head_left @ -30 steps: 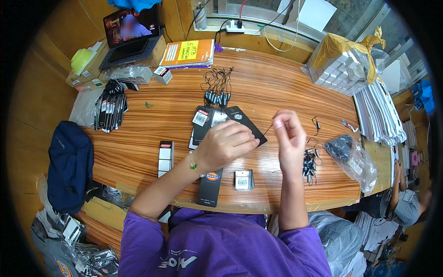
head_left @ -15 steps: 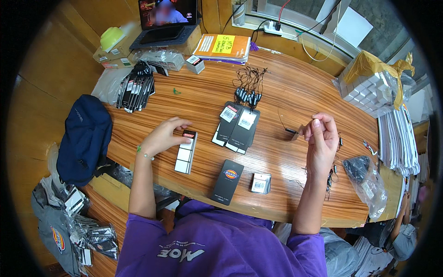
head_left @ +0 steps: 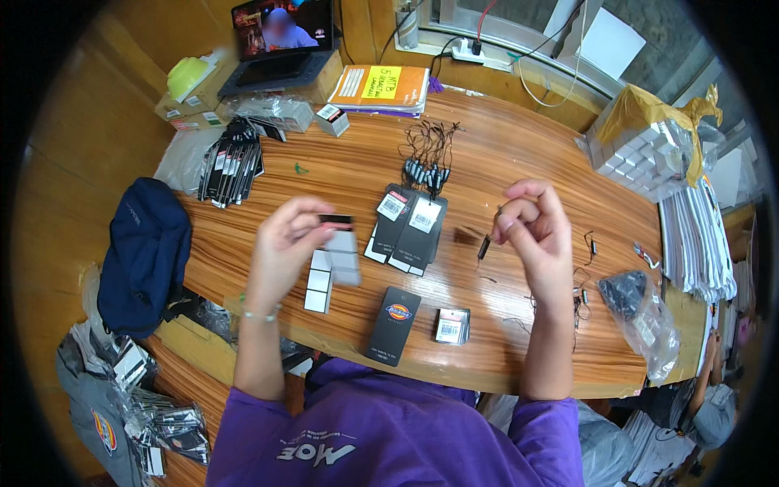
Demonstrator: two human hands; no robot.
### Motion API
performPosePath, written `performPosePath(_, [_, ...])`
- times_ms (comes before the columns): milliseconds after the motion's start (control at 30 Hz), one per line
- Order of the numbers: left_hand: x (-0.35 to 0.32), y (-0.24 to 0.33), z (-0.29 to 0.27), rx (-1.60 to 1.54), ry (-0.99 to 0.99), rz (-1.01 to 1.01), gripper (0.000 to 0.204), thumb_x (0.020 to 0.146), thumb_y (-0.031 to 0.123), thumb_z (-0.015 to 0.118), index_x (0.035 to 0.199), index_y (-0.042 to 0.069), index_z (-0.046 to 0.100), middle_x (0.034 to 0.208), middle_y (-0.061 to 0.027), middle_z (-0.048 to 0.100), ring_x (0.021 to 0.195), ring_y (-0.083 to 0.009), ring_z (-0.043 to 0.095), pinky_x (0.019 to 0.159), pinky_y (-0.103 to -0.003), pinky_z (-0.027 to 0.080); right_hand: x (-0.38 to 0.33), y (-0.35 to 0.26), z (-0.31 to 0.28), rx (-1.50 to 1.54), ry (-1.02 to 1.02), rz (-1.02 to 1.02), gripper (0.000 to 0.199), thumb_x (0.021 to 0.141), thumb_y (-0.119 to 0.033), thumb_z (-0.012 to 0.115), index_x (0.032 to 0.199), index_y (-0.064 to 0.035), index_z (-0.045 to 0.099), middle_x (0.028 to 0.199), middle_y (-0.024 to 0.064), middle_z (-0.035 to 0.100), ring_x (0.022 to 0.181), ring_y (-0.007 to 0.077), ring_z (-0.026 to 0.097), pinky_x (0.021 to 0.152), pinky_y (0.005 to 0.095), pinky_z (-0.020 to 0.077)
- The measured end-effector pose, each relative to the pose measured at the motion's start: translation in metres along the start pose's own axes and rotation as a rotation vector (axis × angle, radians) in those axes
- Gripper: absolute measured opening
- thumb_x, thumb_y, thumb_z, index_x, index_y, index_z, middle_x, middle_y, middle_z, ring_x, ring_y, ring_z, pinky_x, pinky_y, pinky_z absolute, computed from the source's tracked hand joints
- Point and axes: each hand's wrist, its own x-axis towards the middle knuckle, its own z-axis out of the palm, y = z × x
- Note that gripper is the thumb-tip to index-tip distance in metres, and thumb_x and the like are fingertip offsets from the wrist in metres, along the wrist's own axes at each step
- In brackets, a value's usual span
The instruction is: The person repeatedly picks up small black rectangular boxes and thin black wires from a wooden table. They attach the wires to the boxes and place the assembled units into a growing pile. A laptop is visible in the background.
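My left hand (head_left: 284, 243) pinches a white-panelled card tag (head_left: 345, 258) with a black and red top, blurred by motion. Under it on the table lies a stack of similar white-panelled tags (head_left: 318, 286). My right hand (head_left: 538, 231) has its fingertips closed on a black hang tag string (head_left: 484, 247), whose small black plastic end dangles below. Between the hands lie fanned dark hang tags (head_left: 416, 239) with barcode stickers, their bunched black strings (head_left: 428, 150) stretching away from me. Nearer me are a dark tag pile (head_left: 388, 329) with a logo and a small stack of barcode tags (head_left: 452, 326).
Loose black strings (head_left: 580, 296) and a plastic bag (head_left: 645, 325) lie at the right. Farther back stand a box of white packets (head_left: 641, 154), orange notebooks (head_left: 381, 88) and a screen (head_left: 284, 32). Bundled tags (head_left: 231, 166) and a navy pouch (head_left: 146, 252) are at the left.
My left hand has lifted a white-panelled tag off its stack. My right hand has shifted slightly left, and the black string end now hangs down instead of pointing sideways.
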Motion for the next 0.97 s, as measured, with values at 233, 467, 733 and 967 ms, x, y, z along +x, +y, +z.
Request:
performPosePath(233, [0.021,0.019,0.088,0.218,-0.093,0.219,0.012,0.076,0.002,0.067,0.086,-0.001,0.062,0.078,-0.0050,0.065,0.071,-0.0079,0.061,0.060,-0.020,0.048,-0.006,0.009,0.027,-0.512,0.001,-0.189,0.026,0.077,0.003,0.055,0.101,-0.0021,0.047,0.061,0.0045,0.051,0.053,0.0103,0.050,0.051,0.0252,0.0423])
performPosePath(467, [0.022,0.022,0.109,0.230,-0.123,0.312,0.014,0.077,0.009,0.067,0.087,0.000,0.063,0.077,-0.0069,0.065,0.070,-0.0116,0.063,0.057,-0.023,0.049,-0.008,0.004,0.020,-0.549,0.106,-0.216,0.026,0.075,0.006,0.053,0.099,-0.0024,0.046,0.058,0.0051,0.049,0.051,0.0124,0.049,0.049,0.0252,0.0408])
performPosePath(733, [0.023,0.025,0.114,0.374,-0.150,0.484,0.013,0.076,0.003,0.064,0.089,0.001,0.063,0.080,-0.0099,0.065,0.070,-0.0198,0.063,0.061,-0.027,0.049,-0.006,0.005,0.014,-0.502,0.128,-0.206,0.028,0.077,0.006,0.052,0.103,-0.0022,0.044,0.057,0.0044,0.047,0.051,0.0100,0.047,0.049,0.0243,0.0393])
performPosePath(967, [0.035,0.041,0.114,0.706,-0.164,0.834,0.015,0.076,0.001,0.063,0.090,0.004,0.065,0.087,-0.0100,0.066,0.079,-0.0198,0.063,0.068,-0.031,0.050,0.002,0.006,0.000,-0.141,0.042,0.003,0.042,0.083,-0.006,0.058,0.122,-0.0035,0.041,0.077,0.0090,0.061,0.073,0.0117,0.059,0.069,0.0205,0.0461])
